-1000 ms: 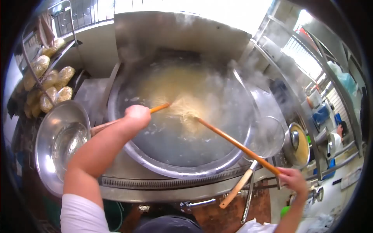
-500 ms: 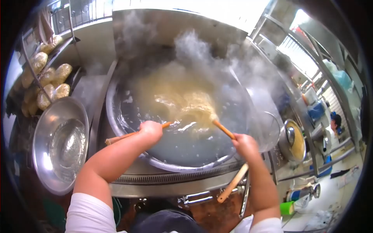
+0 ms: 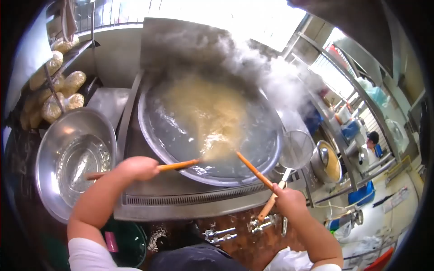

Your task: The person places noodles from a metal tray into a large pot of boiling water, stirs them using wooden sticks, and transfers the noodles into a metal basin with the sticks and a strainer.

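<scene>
A wide metal cauldron (image 3: pixel 156 151) holds steaming cloudy water with a yellowish, noodle-like mass (image 3: pixel 217 113) in its middle. My left hand (image 3: pixel 139 168) is closed around a wooden stick (image 3: pixel 180 165); its dark tip reaches over the cauldron's near-left rim. In my right hand (image 3: pixel 289 202) is a second wooden stick (image 3: pixel 254 169), slanting into the water at the near edge of the yellowish mass. Whatever is on the submerged end of the right stick is hidden.
On the left stands a large steel bowl (image 3: pixel 47 149) with clear liquid, below several filled plastic bags (image 3: pixel 72 83). A mesh strainer (image 3: pixel 296 149) with a wooden handle rests right of the cauldron, near a pan (image 3: pixel 332 167) of yellow contents. Another person (image 3: pixel 372 137) is far right.
My left hand has drawn back left and down, pulling its stick toward the rim. The right hand has moved nearer to me. The head view has shifted, and steam now drifts right.
</scene>
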`<state>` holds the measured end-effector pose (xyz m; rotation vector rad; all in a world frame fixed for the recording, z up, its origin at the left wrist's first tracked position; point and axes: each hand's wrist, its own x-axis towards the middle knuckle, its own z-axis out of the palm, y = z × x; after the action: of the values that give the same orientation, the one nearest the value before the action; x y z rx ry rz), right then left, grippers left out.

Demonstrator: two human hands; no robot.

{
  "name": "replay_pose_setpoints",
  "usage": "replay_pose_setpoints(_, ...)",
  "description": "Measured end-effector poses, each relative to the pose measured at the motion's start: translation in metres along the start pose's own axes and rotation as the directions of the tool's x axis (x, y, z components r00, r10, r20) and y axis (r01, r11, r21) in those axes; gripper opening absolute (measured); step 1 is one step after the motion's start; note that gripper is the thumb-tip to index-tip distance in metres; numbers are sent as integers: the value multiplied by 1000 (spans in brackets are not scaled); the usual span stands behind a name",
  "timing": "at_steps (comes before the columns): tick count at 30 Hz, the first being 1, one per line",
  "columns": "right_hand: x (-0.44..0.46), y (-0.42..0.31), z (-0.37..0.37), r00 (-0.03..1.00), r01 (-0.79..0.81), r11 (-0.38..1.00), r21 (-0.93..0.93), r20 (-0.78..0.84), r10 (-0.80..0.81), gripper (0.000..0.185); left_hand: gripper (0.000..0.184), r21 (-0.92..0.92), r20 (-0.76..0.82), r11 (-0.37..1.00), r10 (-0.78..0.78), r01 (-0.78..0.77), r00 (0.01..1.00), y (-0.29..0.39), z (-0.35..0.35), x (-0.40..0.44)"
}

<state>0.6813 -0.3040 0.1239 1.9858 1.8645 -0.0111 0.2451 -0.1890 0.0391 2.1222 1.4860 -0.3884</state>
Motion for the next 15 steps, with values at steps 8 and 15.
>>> replay_pose_setpoints(8, 145, -38, 20, 999, -41, 987, 156, -11, 43, 34, 34, -422, 86, 835, -350, 352, 933, -100, -78, -144)
replay_pose_setpoints(15, 293, -67, 57, 975, -37, 790, 612, -150, 162, 36, 23, -526, -175, 760, -534, 380, 827, -139, -115, -47)
